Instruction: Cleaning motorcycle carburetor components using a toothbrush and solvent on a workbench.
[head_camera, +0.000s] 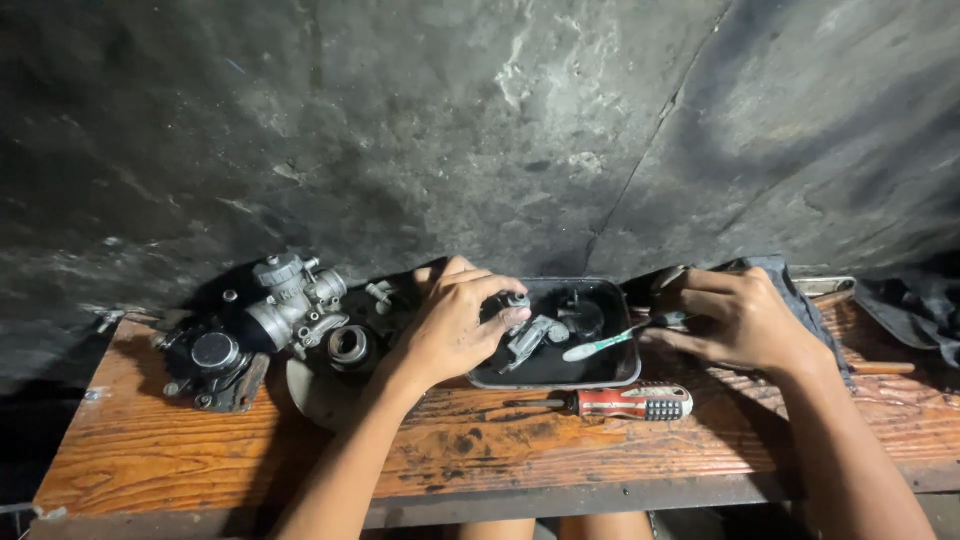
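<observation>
The left hand (455, 325) is closed on a small metal part (517, 300) at the near-left rim of the black tray (625, 372), which rests on the wooden tabletop (200, 465) — the right hand (735, 318) is clamped on a toothbrush (610, 342) whose head lies in the tray. I judge the part stiff, dense for its size and likely slick with oil — best pinched across its body, over the tray. The toothbrush is light; its handle serves.

Worn wooden bench (250, 450), set against dark wall. On it, L to R: carburettor body (290, 300) w/ loose metal parts (215, 360), round disc (320, 395), dark tray (615, 370), red-handled screwdriver (620, 403) laid in front of tray, dark cloth (815, 320) at R end.
</observation>
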